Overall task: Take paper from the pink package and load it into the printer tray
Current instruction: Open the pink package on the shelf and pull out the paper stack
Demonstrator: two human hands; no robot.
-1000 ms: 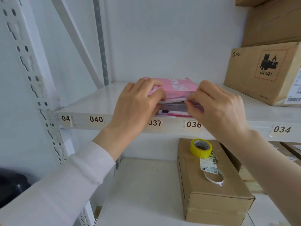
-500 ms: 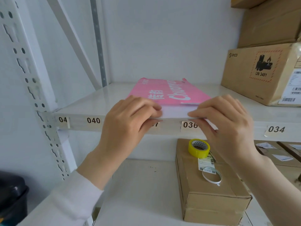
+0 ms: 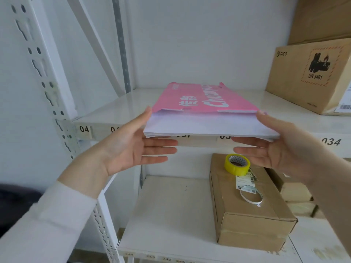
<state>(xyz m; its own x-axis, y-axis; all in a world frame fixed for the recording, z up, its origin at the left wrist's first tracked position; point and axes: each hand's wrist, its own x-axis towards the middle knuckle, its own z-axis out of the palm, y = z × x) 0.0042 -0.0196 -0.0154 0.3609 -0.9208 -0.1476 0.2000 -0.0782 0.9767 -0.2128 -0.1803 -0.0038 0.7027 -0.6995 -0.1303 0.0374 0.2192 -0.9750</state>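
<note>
A pink package [image 3: 205, 97] with white lettering lies flat on the white upper shelf [image 3: 106, 112], its open end facing me. A stack of white paper [image 3: 207, 124] sticks partway out of that end, past the shelf's front edge. My left hand [image 3: 136, 147] holds the stack's left side, thumb on the edge and fingers underneath. My right hand [image 3: 279, 147] holds the right side the same way. The printer and its tray are out of view.
A large brown carton [image 3: 311, 76] stands on the upper shelf at the right. On the lower shelf [image 3: 167, 215] sits a smaller brown box [image 3: 248, 215] with a yellow tape roll [image 3: 237, 164] on top. A perforated white upright [image 3: 47, 88] runs down the left.
The paper stack has slid farther out of the pink package toward me. Both hands have moved from the package's front edge to the stack's two sides, palms turned inward.
</note>
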